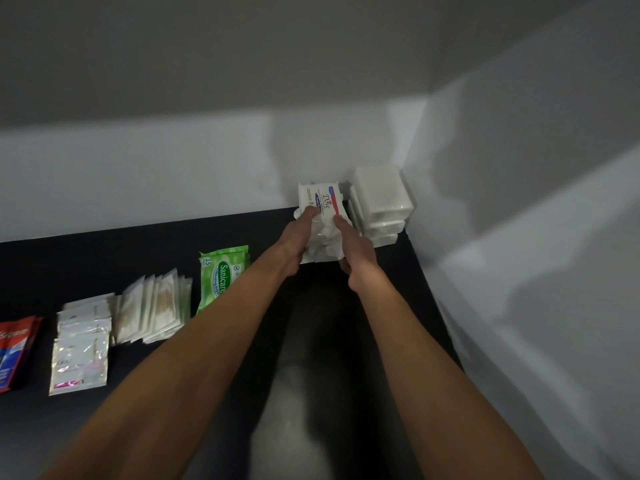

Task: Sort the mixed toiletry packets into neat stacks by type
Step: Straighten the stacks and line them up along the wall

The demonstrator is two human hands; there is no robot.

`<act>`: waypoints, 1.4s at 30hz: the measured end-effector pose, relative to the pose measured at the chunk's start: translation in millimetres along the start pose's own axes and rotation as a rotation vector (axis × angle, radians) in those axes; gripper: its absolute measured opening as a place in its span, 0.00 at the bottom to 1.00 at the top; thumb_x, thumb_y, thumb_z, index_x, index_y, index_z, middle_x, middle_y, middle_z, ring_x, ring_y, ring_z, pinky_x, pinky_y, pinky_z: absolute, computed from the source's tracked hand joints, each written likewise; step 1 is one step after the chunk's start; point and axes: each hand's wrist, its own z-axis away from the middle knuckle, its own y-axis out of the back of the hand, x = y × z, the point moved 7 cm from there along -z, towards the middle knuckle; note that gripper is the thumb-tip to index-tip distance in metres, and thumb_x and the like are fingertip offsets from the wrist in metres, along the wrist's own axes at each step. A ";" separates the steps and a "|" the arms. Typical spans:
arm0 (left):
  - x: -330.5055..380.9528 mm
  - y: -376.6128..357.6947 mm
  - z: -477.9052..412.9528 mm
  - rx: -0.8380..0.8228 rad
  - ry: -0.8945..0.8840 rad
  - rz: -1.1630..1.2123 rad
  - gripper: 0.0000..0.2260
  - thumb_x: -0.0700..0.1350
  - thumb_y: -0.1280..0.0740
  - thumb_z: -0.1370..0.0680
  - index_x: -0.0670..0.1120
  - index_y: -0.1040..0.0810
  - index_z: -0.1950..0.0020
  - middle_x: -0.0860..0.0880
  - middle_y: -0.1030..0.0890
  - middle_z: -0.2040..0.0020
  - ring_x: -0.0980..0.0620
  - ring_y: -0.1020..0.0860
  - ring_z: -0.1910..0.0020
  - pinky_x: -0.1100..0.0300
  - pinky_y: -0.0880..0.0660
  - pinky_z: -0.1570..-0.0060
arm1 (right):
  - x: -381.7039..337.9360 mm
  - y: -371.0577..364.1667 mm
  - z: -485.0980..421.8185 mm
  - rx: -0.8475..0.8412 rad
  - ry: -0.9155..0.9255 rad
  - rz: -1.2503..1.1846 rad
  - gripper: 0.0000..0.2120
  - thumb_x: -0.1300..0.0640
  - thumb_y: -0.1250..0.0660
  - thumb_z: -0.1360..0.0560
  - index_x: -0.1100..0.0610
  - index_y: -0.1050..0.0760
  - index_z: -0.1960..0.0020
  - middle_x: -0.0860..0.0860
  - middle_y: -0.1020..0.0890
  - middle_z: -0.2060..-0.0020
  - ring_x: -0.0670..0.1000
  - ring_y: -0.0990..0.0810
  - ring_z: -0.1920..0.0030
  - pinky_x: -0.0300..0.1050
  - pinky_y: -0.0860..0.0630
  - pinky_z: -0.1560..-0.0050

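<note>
Both arms reach out toward 1 o'clock, to the far right corner of the dark desk (398, 271). There the left hand (297, 237) and the right hand (355, 251) are clamped on the stack of Dove soap packets (320, 199). The left hand holds its 9 o'clock side and the right hand its 3 o'clock side. Each thumb lies over the near edge of the top packet, and the fingers curl down the stack's flanks. The stack stands between the two hands, and its far half shows beyond them at 12 o'clock, label up, close to the white wall (173, 174). Whether its base sits flat on the desk cannot be told, since the hands cover it.

Just beside the stack at 3 o'clock, tight in the corner, stands a pile of white boxes (379, 199).

The other sorted piles run along the desk toward 8 o'clock from the hands. First come the green Sanicare wipes packs (221, 275), partly behind the left forearm. Next are the cotton swab packets (156, 306), fanned on edge and leaning on one another. After them lie the silver sachets (81, 355) in overlapping layers. The red toothpaste sachets (14, 351) lie at the picture's 9 o'clock edge, partly cut off.
</note>
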 end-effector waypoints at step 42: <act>30.8 38.7 62.3 0.266 -0.268 -0.415 0.19 0.58 0.36 0.17 0.44 0.16 0.42 0.50 0.16 0.48 0.51 0.19 0.49 0.58 0.27 0.56 | -2.5 18.5 46.4 0.072 0.135 0.260 0.22 0.38 0.38 0.16 0.56 0.25 0.34 0.52 0.20 0.45 0.53 0.19 0.46 0.55 0.23 0.36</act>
